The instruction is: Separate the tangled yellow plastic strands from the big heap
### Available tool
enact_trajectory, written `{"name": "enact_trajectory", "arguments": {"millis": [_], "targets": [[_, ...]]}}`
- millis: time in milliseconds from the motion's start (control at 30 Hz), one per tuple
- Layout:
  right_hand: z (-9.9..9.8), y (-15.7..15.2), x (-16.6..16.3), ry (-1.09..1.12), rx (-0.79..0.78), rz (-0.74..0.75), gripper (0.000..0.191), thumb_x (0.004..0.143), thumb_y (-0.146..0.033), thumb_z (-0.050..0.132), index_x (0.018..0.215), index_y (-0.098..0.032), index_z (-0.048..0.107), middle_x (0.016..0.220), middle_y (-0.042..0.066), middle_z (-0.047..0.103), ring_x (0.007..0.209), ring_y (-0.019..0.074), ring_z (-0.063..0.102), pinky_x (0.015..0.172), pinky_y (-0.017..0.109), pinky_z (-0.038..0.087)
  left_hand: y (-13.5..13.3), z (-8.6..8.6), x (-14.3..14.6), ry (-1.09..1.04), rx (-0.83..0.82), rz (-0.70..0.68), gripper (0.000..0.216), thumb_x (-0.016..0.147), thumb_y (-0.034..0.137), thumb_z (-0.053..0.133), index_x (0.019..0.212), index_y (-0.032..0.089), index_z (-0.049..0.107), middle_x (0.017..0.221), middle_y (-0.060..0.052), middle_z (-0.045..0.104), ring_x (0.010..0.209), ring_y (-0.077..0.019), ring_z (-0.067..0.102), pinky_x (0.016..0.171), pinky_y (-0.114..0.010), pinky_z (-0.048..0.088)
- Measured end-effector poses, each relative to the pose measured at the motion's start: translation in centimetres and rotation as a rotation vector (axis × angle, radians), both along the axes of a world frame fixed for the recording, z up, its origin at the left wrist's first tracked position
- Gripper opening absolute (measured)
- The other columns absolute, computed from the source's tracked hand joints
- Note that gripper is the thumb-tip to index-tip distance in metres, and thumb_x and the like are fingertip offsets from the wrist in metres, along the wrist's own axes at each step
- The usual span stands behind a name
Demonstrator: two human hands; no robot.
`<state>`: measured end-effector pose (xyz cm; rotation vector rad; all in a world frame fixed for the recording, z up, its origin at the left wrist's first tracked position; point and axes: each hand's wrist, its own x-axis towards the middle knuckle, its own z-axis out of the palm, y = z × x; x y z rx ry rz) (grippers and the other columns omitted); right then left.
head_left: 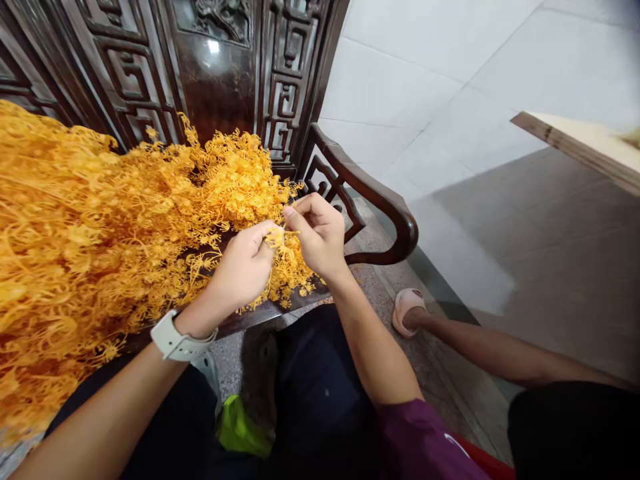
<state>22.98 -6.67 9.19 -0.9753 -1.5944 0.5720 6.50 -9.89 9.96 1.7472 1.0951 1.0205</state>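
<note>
My left hand (246, 263), with a pale watch strap at the wrist, is closed around a small orange-yellow flower sprig (276, 237). Close beside it, my right hand (320, 230) pinches the same sprig between thumb and index finger. The two hands almost meet over the bench's front part. Behind and to the left spreads a large heap of orange dried-looking flowers (150, 207). A smaller clump of these flowers (290, 273) lies just under my hands. My fingers hide part of the sprig's stem.
A dark carved wooden bench with a curved armrest (385, 200) stands ahead, against a pale tiled wall (400, 80). At right a wooden board edge (575, 143) juts in. Another person's leg (480, 343) and pink slipper (407, 310) are at lower right. Something lime green (243, 427) lies below.
</note>
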Motion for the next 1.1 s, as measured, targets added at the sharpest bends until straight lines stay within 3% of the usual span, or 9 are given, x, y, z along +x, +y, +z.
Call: {"name": "enact_trajectory", "arguments": {"millis": [100, 200, 333, 433, 500, 600, 700, 967, 1100], "targets": [[0.0, 0.4, 0.1, 0.167, -0.078, 0.051, 0.031, 0.094, -0.034, 0.073, 0.072, -0.024, 0.054, 0.071, -0.002, 0.059, 0.065, 0.0134, 0.054, 0.063, 0.033, 0.046, 0.1, 0.3, 0.2, 0.005, 0.022, -0.035, 0.017, 0.093, 0.011, 0.046, 0.081, 0.020, 0.052, 0.075, 0.001, 0.052, 0.073, -0.0158, 0.045, 0.070, -0.031, 0.034], [0.4, 0.0, 0.4, 0.274, -0.125, 0.109, 0.033, 0.094, -0.036, 0.073, 0.073, -0.024, 0.052, 0.073, -0.002, 0.058, 0.063, 0.0125, 0.053, 0.064, 0.032, 0.049, -0.2, 1.1, 0.2, -0.155, -0.030, -0.140, 0.016, 0.086, 0.007, 0.049, 0.079, 0.020, 0.052, 0.076, 0.001, 0.051, 0.070, -0.0136, 0.043, 0.066, -0.029, 0.036], [0.8, -1.1, 0.6, 0.143, 0.037, 0.061, 0.032, 0.097, -0.039, 0.073, 0.075, -0.025, 0.054, 0.081, 0.000, 0.062, 0.074, 0.0151, 0.057, 0.072, 0.035, 0.052, -1.0, 2.0, 0.1, -0.521, -0.480, -0.179, 0.014, 0.087, 0.015, 0.062, 0.082, 0.021, 0.050, 0.071, 0.005, 0.041, 0.052, -0.0080, 0.027, 0.047, -0.025, 0.022], [0.8, -1.4, 0.3, 0.145, 0.106, 0.072, 0.035, 0.097, -0.042, 0.073, 0.074, -0.025, 0.052, 0.082, 0.001, 0.061, 0.078, 0.0155, 0.058, 0.077, 0.036, 0.053, -1.4, 2.4, -0.1, -0.673, -0.648, -0.222, 0.026, 0.089, 0.023, 0.073, 0.080, 0.021, 0.048, 0.062, 0.008, 0.036, 0.047, -0.0056, 0.022, 0.043, -0.022, 0.017], [0.7, -1.5, 0.3, 0.235, -0.010, 0.163, 0.036, 0.095, -0.046, 0.076, 0.077, -0.025, 0.051, 0.082, -0.001, 0.062, 0.074, 0.0142, 0.058, 0.072, 0.033, 0.054, -1.5, 2.5, -0.4, -0.716, -0.679, -0.298, 0.031, 0.089, 0.024, 0.075, 0.076, 0.021, 0.047, 0.058, 0.008, 0.035, 0.045, -0.0049, 0.022, 0.043, -0.021, 0.019], [0.7, -1.4, 0.5, 0.343, -0.276, 0.413, 0.033, 0.089, -0.049, 0.081, 0.097, -0.027, 0.058, 0.082, -0.003, 0.063, 0.065, 0.0122, 0.058, 0.062, 0.029, 0.054, -1.4, 2.5, -1.1, -0.796, -0.692, -0.396, 0.032, 0.091, 0.025, 0.075, 0.072, 0.019, 0.050, 0.052, 0.007, 0.034, 0.043, -0.0047, 0.022, 0.042, -0.019, 0.022], [0.7, -1.4, 0.8, 0.394, -0.372, 0.587, 0.035, 0.092, -0.048, 0.079, 0.112, -0.025, 0.063, 0.084, -0.003, 0.065, 0.065, 0.0114, 0.060, 0.063, 0.028, 0.056, -1.1, 2.7, -1.7, -0.878, -0.691, -0.408, 0.029, 0.094, 0.021, 0.071, 0.072, 0.017, 0.053, 0.050, 0.007, 0.032, 0.043, -0.0055, 0.023, 0.041, -0.017, 0.027], [-0.2, -1.3, -0.5, 0.444, -0.215, 0.477, 0.026, 0.091, -0.042, 0.084, 0.101, -0.023, 0.070, 0.100, 0.001, 0.068, 0.082, 0.0115, 0.063, 0.072, 0.026, 0.058, -1.1, 2.5, -1.8, -0.966, -0.721, -0.436, 0.018, 0.095, 0.015, 0.062, 0.077, 0.015, 0.062, 0.050, 0.006, 0.035, 0.045, -0.0073, 0.021, 0.042, -0.016, 0.031], [0.1, -1.5, -0.7, 0.500, -0.290, 0.489, 0.031, 0.093, -0.050, 0.080, 0.092, -0.023, 0.065, 0.085, -0.001, 0.062, 0.069, 0.0101, 0.057, 0.065, 0.025, 0.055, -1.3, 2.6, -1.7, -0.958, -0.742, -0.444, 0.017, 0.092, 0.015, 0.066, 0.076, 0.015, 0.062, 0.050, 0.006, 0.037, 0.045, -0.0072, 0.022, 0.043, -0.017, 0.031]]}}
